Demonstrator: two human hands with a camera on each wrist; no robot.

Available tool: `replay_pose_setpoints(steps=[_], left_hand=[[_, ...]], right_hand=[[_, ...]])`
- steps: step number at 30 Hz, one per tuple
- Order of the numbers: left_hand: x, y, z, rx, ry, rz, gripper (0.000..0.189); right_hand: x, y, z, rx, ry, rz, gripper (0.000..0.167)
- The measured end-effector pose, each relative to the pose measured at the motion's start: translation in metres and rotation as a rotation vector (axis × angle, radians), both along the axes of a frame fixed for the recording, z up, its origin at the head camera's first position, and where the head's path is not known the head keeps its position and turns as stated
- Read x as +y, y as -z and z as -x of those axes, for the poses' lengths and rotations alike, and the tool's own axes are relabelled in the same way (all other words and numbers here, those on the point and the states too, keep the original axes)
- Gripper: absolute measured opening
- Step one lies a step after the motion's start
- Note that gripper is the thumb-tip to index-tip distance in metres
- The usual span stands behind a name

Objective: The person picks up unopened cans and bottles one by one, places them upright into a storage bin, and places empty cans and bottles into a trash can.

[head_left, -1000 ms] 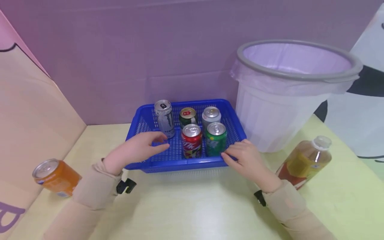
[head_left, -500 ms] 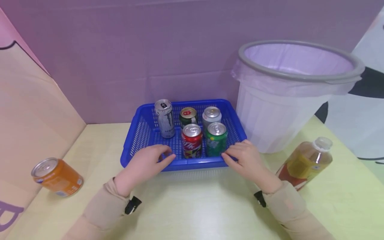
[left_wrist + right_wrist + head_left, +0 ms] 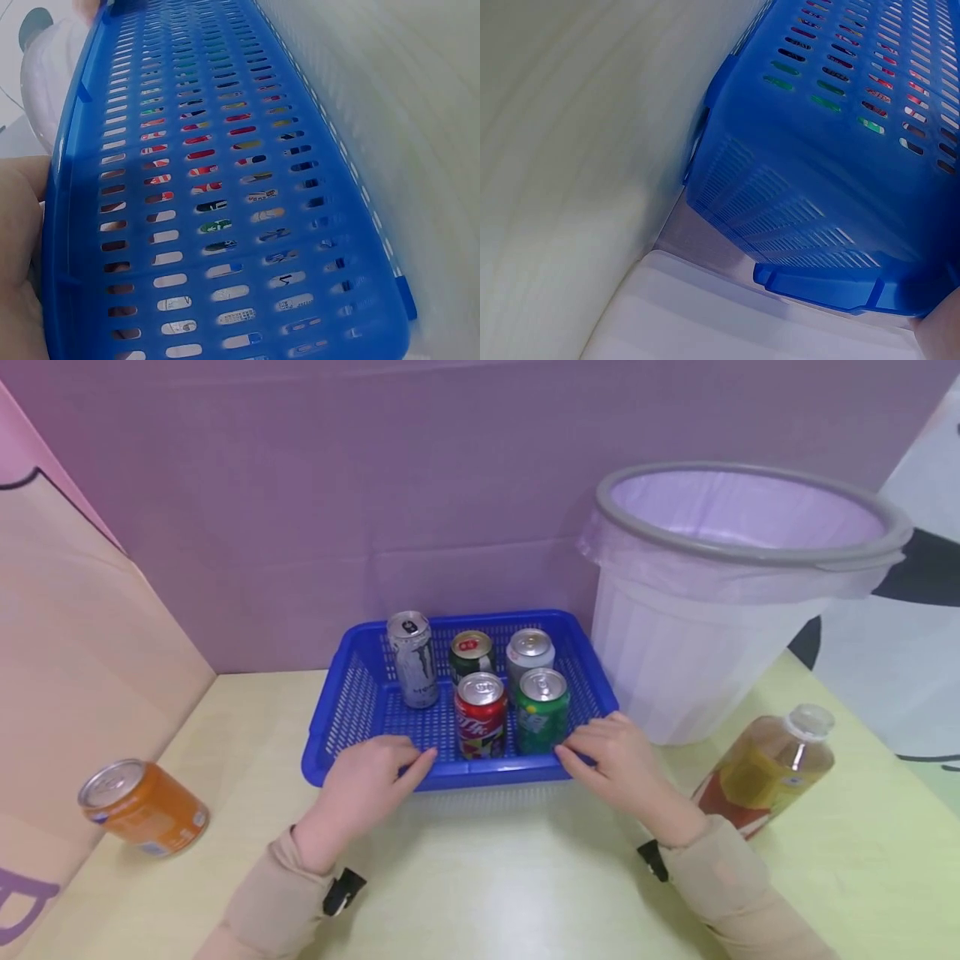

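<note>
A blue plastic basket [image 3: 442, 771] with slotted walls holds several drink cans. In it stand a tall silver Monster can [image 3: 415, 668], a red Coke can [image 3: 481, 718], a green can [image 3: 542, 714], a dark can with a gold top [image 3: 471, 653] and a white can [image 3: 529, 653]. My left hand [image 3: 367, 781] grips the front rim left of the middle, fingers over the edge; in the left wrist view the hand [image 3: 19, 255] lies along the rim. Near the front right corner, my right hand [image 3: 617, 762] grips the same rim.
An orange can [image 3: 146, 806] leans tilted on the table at left. To the right stands a large white bin [image 3: 660, 643] with a grey rim and liner. A part-filled plastic bottle [image 3: 765, 768] is beside my right forearm. A purple backdrop [image 3: 300, 527] rises behind the basket.
My left hand has moved right and toward me, from over the basket's left side onto its front rim. The basket's front left corner has shifted slightly left. The right hand has stayed put.
</note>
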State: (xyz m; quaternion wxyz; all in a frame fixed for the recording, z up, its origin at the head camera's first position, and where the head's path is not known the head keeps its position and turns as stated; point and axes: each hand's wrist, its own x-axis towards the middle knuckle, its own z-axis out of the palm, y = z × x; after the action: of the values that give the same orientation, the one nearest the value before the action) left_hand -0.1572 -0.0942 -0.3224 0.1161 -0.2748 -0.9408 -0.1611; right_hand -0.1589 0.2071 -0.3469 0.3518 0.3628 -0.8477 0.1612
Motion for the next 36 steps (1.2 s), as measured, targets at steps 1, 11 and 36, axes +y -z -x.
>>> replay_pose_setpoints(steps=[1, 11, 36], left_hand=[[0.000, 0.000, 0.000, 0.009, 0.000, -0.001, 0.044], [0.001, 0.004, -0.002, 0.070, 0.008, -0.002, 0.032], [-0.021, -0.015, -0.006, -0.271, -0.179, -0.041, 0.039]], right_hand=[[0.000, 0.000, 0.000, 0.000, 0.000, -0.001, 0.051], [0.001, -0.002, -0.001, 0.002, 0.009, -0.014, 0.055], [0.000, 0.000, -0.001, -0.001, 0.013, -0.006, 0.054]])
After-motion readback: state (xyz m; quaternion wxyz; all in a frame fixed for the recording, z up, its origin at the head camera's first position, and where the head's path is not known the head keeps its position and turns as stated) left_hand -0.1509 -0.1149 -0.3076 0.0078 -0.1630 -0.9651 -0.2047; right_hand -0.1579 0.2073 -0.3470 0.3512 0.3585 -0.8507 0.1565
